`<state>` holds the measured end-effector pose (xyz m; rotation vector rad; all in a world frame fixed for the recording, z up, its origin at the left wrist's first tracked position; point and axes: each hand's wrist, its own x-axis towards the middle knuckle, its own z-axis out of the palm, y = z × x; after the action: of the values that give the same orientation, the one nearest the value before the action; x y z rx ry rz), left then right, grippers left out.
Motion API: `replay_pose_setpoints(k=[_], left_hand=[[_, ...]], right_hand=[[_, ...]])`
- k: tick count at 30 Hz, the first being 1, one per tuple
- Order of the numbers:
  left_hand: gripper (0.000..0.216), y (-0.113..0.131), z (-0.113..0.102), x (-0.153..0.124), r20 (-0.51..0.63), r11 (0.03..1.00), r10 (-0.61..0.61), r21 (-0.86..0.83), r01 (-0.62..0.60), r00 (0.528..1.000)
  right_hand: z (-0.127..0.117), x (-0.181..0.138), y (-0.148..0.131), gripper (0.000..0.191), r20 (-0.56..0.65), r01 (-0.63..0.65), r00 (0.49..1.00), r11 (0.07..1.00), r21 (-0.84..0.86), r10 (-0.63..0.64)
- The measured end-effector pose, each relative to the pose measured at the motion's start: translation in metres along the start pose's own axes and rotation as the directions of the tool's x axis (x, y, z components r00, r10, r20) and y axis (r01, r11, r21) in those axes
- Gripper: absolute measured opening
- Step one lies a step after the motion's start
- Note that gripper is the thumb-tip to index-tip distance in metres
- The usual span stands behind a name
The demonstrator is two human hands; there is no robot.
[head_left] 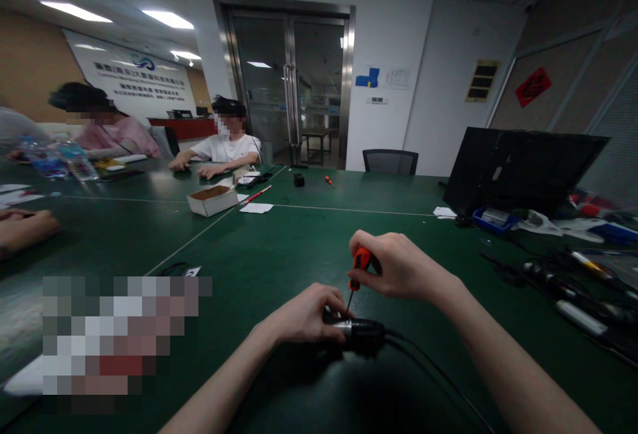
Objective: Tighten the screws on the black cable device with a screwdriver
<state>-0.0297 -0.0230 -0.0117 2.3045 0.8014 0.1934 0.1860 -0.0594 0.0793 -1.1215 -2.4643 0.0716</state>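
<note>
A: Reading from left to right, what is shown, and why is it so placed?

B: At middle left, an open white cardboard box [213, 206] stands on the green tabletop [279, 244], well apart from both hands. Above the centre, a small orange-handled screwdriver [328, 181] lies loose. At lower centre is a cylindrical black-and-silver tool [366, 331], roughly crosswise, its black cord [438, 373] trailing toward the lower right; laid this way, its side presumably offers easy access from above. Over its silver portion stands an orange-and-black screwdriver [361, 262], shaft downward and slightly tilted, a pose suited to turning under light pressure. At the right edge, other corded tools [581, 318] lie grouped below a black monitor [521, 171].

A: And the hands, in the same order?

B: The left hand [316, 314] is partly curled, fingers and thumb closed about the silver end of the cylindrical tool, probably to keep it from rolling or twisting. The right hand [391, 264] is wrapped around the handle of the orange-and-black screwdriver, fingers bent and thumb pressed lower down, likely for control of the shaft.

A: Does the tip meet the tool?

B: It reaches the tool's upper side beside the left fingertips; whether it sits in a screw cannot be told, the spot being too small and partly covered.
</note>
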Motion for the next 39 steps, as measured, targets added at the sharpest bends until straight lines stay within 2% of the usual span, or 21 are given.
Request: replay_pose_setpoints(k=[5, 9, 11, 23, 30, 34, 39], left_hand=[[0.031, 0.000, 0.001, -0.001, -0.012, 1.000, -0.007, 0.004, 0.007, 1.000], [0.020, -0.001, 0.002, -0.002, -0.026, 0.998, 0.033, -0.043, -0.034, 0.999], [0.021, 0.000, 0.003, -0.001, -0.033, 0.998, 0.041, -0.052, -0.042, 0.999], [0.019, -0.005, 0.011, 0.005, -0.071, 0.985, -0.053, -0.170, 0.040, 0.996], [0.015, 0.000, 0.008, 0.002, -0.061, 0.992, 0.043, -0.119, -0.050, 0.997], [0.014, 0.002, 0.007, 0.002, -0.061, 0.991, 0.067, -0.108, -0.073, 0.996], [0.016, 0.006, 0.006, 0.000, -0.069, 0.992, 0.098, -0.073, -0.102, 0.993]], right_hand=[[-0.001, -0.001, 0.001, 0.027, -0.016, -0.006, 1.000, 1.000, -0.007, 0.006], [-0.003, -0.001, 0.001, 0.026, -0.023, -0.012, 1.000, 1.000, -0.011, 0.012], [-0.003, -0.001, 0.002, 0.026, -0.031, -0.008, 0.999, 1.000, -0.008, 0.007], [-0.005, -0.002, 0.001, 0.025, -0.040, 0.016, 0.999, 1.000, 0.009, -0.016], [-0.007, -0.002, 0.000, 0.025, -0.029, -0.005, 1.000, 0.999, 0.032, 0.006], [-0.012, -0.004, -0.002, 0.021, 0.017, 0.002, 1.000, 0.995, 0.097, -0.003], [-0.011, -0.006, -0.008, 0.017, 0.086, -0.124, 0.990, 0.977, 0.172, 0.110]])
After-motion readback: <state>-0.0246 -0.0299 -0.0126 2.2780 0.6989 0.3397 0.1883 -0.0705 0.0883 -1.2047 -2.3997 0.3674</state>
